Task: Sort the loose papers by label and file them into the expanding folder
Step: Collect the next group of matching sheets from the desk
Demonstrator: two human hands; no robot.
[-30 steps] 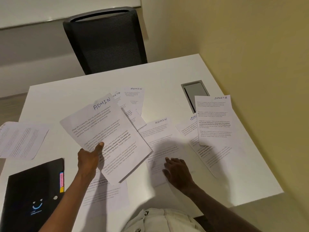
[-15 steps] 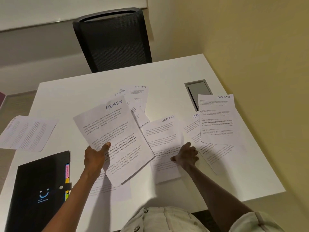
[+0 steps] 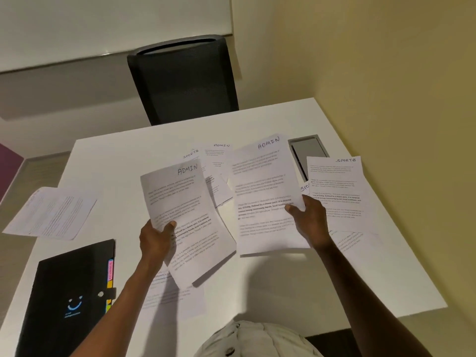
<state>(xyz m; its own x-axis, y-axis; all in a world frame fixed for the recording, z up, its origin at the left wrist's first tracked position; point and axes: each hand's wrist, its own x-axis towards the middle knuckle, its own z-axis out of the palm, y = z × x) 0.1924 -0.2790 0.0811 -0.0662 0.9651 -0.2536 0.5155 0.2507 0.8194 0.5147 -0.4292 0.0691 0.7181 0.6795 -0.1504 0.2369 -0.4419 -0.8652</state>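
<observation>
**Two ADMIN sheets in hand, folder not yet opened**

Far left: one loose sheet (image 3: 51,213) lies at the desk (image 3: 128,155) edge, partly overhanging; I can't read its label.

Near left: the expanding folder (image 3: 64,300) lies flat and looks closed, strap buttoned, coloured tabs showing along its right edge. I see nothing filed yet. My read: sorting is early, filing not begun.

Left hand (image 3: 154,240) holds an ADMIN sheet (image 3: 180,215) lifted off the desk, thumb on top, fingers curled under its lower left edge. Possibly more than one sheet in that grip; can't tell. Another page (image 3: 175,297) lies flat under the forearm, label hidden.

Centre back: a small overlapping cluster, one SPORTS sheet (image 3: 213,186) and one ADMIN sheet (image 3: 219,158), untouched on the desk.

Right hand (image 3: 309,222) pinches a second ADMIN sheet (image 3: 262,197) at its right edge, thumb on the face, fingers behind. The two held sheets sit side by side, edges close, not yet stacked.

Far right: a SPORTS sheet (image 3: 337,186) lies over another SPORTS page (image 3: 305,188), just beyond the right hand, beside the desk's cable hatch (image 3: 307,150).

Remaining, as I judge it: merge the ADMIN pair, collect the back ADMIN, group SPORTS, identify the unread sheets, open the folder.
</observation>
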